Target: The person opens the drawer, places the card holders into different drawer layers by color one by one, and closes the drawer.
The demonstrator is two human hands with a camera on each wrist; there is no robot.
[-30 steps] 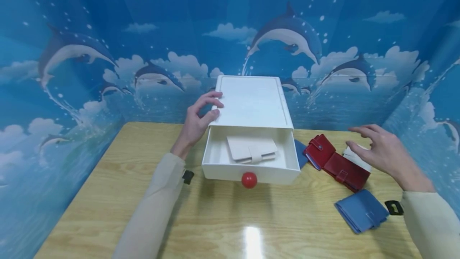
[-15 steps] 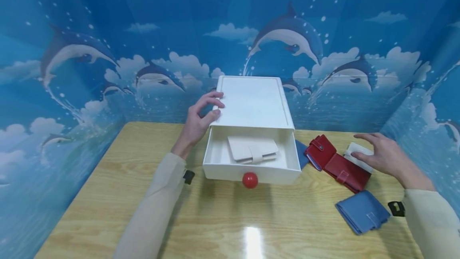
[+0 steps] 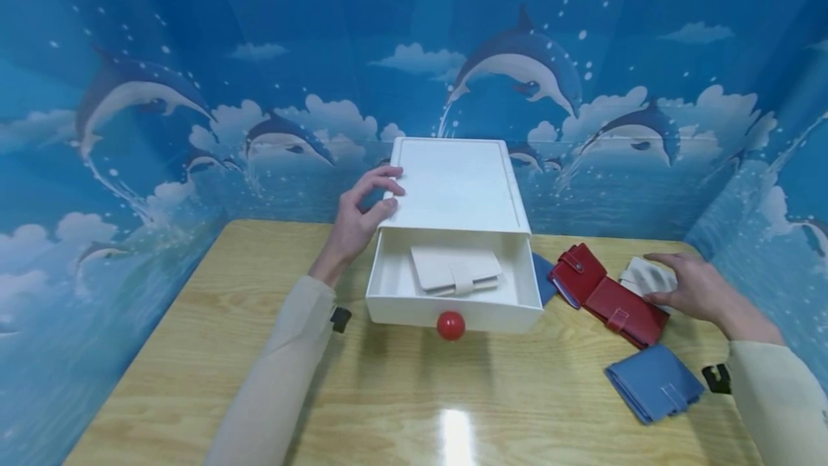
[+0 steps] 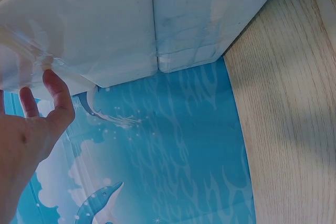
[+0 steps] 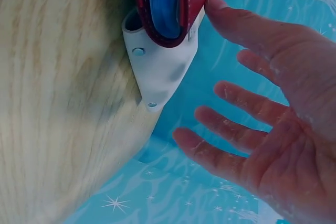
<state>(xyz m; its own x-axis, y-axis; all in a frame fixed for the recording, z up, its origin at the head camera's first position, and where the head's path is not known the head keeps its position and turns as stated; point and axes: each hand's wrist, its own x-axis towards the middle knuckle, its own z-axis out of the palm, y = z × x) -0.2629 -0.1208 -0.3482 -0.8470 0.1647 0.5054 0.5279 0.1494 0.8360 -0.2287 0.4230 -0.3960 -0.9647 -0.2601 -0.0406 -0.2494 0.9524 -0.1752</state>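
A white box (image 3: 456, 182) stands on the table with its drawer (image 3: 394, 311) pulled out and a red knob (image 3: 451, 326) on the front. Inside the drawer lies a white wallet (image 3: 446, 265). My left hand (image 3: 352, 221) rests its fingertips along the box's upper left edge. On the right, my right hand (image 3: 701, 292) hovers by another white wallet (image 3: 643, 277), fingers spread, holding nothing. In the right wrist view, that white wallet (image 5: 165, 72) sits beneath a red wallet (image 5: 157, 35), near the thumb.
The red wallet lies unfolded, partly over the white one. A blue wallet (image 3: 656, 383) is nearer the front. Another blue item (image 3: 542, 275) is half hidden by the drawer's right side. Dolphin-printed curtains (image 3: 323, 56) enclose the back and sides of the wooden table (image 3: 259, 380).
My right hand has come down and slightly right, closer to the white wallet beside the red one. My left hand stays on the box.
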